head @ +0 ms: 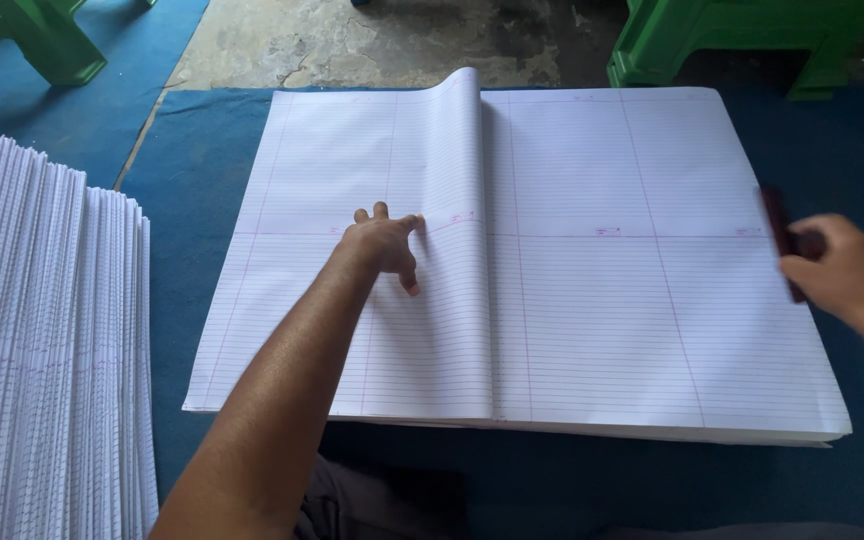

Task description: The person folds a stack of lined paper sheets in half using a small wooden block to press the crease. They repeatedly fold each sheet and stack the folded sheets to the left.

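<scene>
Two hands work over a big stack of ruled sheets (592, 300) lying flat on the blue-covered worktop (192, 200). The left hand (384, 245) rests on a folded-over sheet (432, 250), fingers spread and pressing near its raised fold, gripping nothing. The right hand (842, 272) — blurred, at the stack's right edge — is clenched around a dark, flat stick (780, 240). Another fanned pile of ruled paper (42, 340) sits at far left, well apart.
</scene>
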